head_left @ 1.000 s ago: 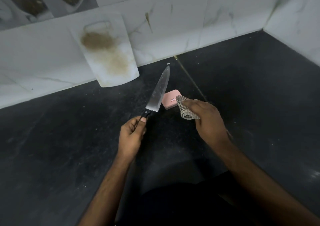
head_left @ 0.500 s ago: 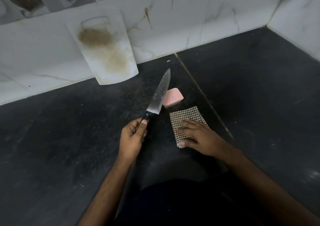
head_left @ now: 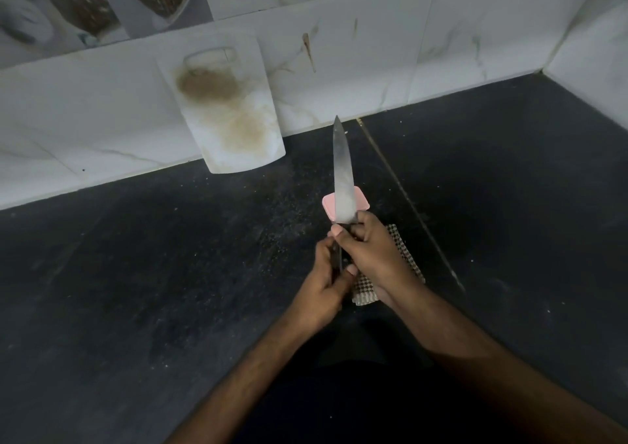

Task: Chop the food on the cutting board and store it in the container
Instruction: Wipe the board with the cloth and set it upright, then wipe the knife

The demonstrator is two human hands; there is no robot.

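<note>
We see both hands, left hand [head_left: 324, 282] and right hand [head_left: 372, 256], wrapped around black handle of long steel kitchen knife [head_left: 342, 178]; blade stiff, sharp, so hold handle only.

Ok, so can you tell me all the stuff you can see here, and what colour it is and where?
knife: one, silver blade with black handle, held up above the counter, tip pointing toward the wall
cutting board: one, white with brown stains, leaning against the wall tiles at the back
pink box: one, pink, on the counter behind the knife blade
checked cloth: one, brown and white checks, flat on the counter under the hands
counter: one, black, speckled with crumbs
wall tiles: white marble pattern, behind the counter
left hand: one, holds the knife handle low down
right hand: one, holds the knife handle near the blade
</note>
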